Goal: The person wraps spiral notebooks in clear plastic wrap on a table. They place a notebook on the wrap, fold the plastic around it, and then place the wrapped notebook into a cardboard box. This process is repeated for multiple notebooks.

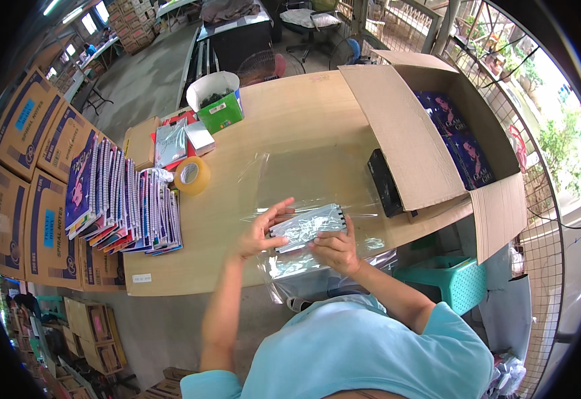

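Cardboard cartons [17,193], stacked, far left of the notebook. Row of spiral notebooks [121,199] on the bench [290,126], left of it; tape roll [192,175] just beyond. Left hand [258,233]: fingers spread, tips against the notebook's left edge. Spiral-bound notebook [307,225], in clear plastic wrap [284,193], at the bench's near edge. Right hand [336,249]: fingers closed on its lower right corner. Open cardboard box [430,133], right.

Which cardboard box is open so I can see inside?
The big cardboard box on the table's right end. Its flaps are folded out and blue-covered books show inside. The printed cartons stacked on the left are all closed.
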A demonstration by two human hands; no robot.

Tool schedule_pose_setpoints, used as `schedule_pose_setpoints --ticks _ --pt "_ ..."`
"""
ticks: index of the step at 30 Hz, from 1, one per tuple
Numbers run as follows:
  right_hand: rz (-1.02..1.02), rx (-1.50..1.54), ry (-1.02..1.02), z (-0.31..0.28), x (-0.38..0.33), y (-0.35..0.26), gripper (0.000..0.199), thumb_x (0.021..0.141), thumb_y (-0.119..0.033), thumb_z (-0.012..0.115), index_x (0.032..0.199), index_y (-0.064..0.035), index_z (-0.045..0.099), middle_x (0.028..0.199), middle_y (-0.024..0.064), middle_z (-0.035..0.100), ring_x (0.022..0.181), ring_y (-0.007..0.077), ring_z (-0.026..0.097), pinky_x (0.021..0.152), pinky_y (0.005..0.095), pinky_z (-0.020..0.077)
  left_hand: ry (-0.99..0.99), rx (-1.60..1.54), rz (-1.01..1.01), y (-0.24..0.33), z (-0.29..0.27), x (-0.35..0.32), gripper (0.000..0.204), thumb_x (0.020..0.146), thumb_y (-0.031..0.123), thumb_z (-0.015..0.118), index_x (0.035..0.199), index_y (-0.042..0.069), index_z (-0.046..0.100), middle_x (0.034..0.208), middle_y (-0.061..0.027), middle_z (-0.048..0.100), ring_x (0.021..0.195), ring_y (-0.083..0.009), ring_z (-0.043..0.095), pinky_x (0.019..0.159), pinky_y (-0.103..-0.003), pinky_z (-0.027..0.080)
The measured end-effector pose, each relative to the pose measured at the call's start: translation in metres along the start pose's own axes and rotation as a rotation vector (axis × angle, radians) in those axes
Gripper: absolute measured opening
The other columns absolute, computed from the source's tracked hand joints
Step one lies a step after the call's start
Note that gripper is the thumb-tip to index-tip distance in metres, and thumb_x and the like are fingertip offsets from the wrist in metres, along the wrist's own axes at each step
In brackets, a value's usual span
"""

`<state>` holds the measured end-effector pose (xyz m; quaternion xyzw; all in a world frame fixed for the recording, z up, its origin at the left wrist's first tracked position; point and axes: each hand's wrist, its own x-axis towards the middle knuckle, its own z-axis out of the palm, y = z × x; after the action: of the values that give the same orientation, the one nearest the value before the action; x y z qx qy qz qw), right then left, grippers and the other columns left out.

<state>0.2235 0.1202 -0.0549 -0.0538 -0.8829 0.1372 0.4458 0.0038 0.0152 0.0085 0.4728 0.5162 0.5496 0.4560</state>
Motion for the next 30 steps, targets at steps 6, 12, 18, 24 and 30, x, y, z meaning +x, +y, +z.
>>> schedule_pose_setpoints --ticks 6,12,18,24,30 --pt "-0.065 -0.087 -0.142 -0.022 -0.005 0.009 0.034 0.073 -0.011 0.068 0.106 -0.0192 0.074 0.115 0.0053 0.061 0.108 0.0208 0.06 0.116 0.0533 0.017 -0.297 0.978 -0.119 0.037 0.01 0.035 0.085 0.062 0.031 0.081 0.135 0.003 0.046 0.114 -0.019 0.056 0.104 -0.0357 0.059 0.089 -0.041 0.049" --pt "0.946 -0.43 -0.113 -0.094 -0.071 0.165 0.048 0.087 -0.031 0.058 0.126 -0.0038 0.056 0.136 0.0197 0.049 0.127 0.0388 0.043 0.105 0.0502 0.0346 -0.063 1.047 -0.087 0.037 0.038 0.018 0.072 0.066 0.031 0.073 0.129 0.002 0.051 0.116 -0.0169 0.056 0.1 -0.0367 0.061 0.085 -0.044 0.051" --pt "0.637 -1.046 -0.318 -0.095 -0.081 0.254 0.056 0.086 -0.038 0.059 0.133 -0.0065 0.051 0.138 0.0188 0.049 0.128 0.0348 0.045 0.106 0.0472 0.0359 -0.056 1.049 -0.019 0.027 0.035 0.023 0.072 0.065 0.031 0.074 0.127 0.003 0.052 0.117 -0.016 0.057 0.096 -0.0362 0.062 0.083 -0.044 0.051" --pt "0.563 -1.055 -0.233 -0.099 -0.096 0.23 0.059 0.085 -0.04 0.061 0.134 -0.0081 0.05 0.135 0.0188 0.052 0.126 0.0332 0.048 0.104 0.0448 0.0392 -0.063 1.057 -0.019 0.028 0.035 0.025 0.071 0.065 0.03 0.074 0.127 0.004 0.052 0.116 -0.0156 0.057 0.095 -0.0361 0.063 0.082 -0.044 0.052" --pt "1.772 0.503 0.512 -0.098 -0.125 0.177 0.007 0.088 -0.013 0.061 0.09 -0.0061 0.062 0.08 0.0089 0.063 0.069 0.0288 0.06 0.065 0.0436 0.0524 -0.054 1.058 -0.012 0.027 0.031 0.025 0.07 0.066 0.031 0.074 0.127 0.005 0.052 0.119 -0.0141 0.056 0.097 -0.0364 0.062 0.082 -0.045 0.052"
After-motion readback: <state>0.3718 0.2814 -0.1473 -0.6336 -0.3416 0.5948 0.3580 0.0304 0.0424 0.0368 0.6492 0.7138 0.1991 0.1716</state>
